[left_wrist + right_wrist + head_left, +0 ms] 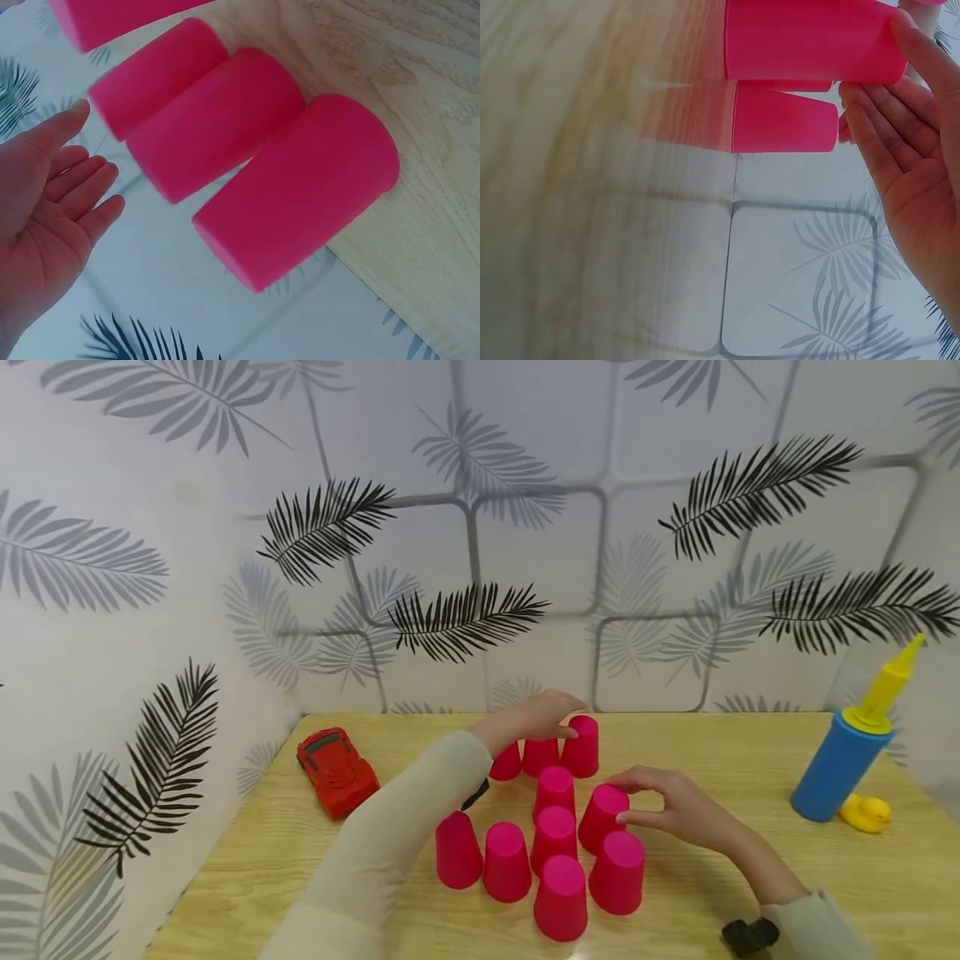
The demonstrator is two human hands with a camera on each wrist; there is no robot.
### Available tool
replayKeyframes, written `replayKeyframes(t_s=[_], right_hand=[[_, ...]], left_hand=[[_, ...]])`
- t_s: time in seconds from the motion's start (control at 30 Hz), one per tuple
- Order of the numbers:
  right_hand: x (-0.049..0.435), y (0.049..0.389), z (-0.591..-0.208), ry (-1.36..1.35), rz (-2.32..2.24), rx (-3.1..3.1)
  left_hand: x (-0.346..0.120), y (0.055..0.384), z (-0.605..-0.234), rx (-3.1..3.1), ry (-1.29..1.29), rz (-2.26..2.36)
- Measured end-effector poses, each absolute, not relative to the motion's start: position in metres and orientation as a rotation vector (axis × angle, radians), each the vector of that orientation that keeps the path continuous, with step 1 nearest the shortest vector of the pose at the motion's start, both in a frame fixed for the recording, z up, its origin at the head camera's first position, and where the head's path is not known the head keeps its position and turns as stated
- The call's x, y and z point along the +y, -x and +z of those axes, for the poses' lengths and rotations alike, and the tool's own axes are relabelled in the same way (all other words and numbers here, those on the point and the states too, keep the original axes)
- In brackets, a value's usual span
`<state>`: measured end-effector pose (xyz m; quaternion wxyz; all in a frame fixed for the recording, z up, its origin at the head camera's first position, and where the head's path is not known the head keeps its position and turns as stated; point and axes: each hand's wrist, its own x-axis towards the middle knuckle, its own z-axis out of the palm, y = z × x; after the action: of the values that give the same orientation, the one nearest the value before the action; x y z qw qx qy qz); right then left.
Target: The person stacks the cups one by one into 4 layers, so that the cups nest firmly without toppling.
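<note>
Nearest stands the front cup (561, 902), pink and narrow end up, with the right-front cup (617, 874) just behind it; both crowd the approach, so a lift straight up seems better than a drag. Beyond them, the right hand (678, 810) has thumb and fingers parted to the width of the side cup (602, 820), set on opposite sides near its narrow end, in what looks like a light pinch; even pressure there should keep it from tipping. Beside that cup, the middle cups (555, 845) run away in a close line, which calls for a steady wrist. Farthest, the left hand (534, 718) is by the back row (541, 758), its thumb tip at the back-right cup (581, 753), though contact is hard to tell; its fingers are loosely spread, gripping nothing, and curling them opposite the thumb would best spare the neighbouring cups a knock
</note>
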<state>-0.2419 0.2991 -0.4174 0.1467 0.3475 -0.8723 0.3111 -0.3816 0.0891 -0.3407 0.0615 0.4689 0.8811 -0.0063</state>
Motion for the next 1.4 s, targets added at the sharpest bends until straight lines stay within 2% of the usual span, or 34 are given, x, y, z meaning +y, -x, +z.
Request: replayKeyframes(t_s=[0.33,0.67,1.1,1.4], right_hand=[[0.316,0.239,-0.414,-0.838,0.867,-2.380],[0.329,0.251,-0.415,-0.652,0.818,-2.270],[0.326,0.276,-0.421,-0.623,0.794,-2.281],[0.318,0.294,-0.426,-0.631,0.786,-2.322]], left_hand=[[0.024,0.369,-0.315,2.808,-1.371,0.600],[-0.051,0.330,-0.321,2.886,-1.222,1.056],[-0.106,0.273,-0.360,2.709,-1.198,1.075],[-0.125,0.256,-0.373,2.656,-1.104,0.945]])
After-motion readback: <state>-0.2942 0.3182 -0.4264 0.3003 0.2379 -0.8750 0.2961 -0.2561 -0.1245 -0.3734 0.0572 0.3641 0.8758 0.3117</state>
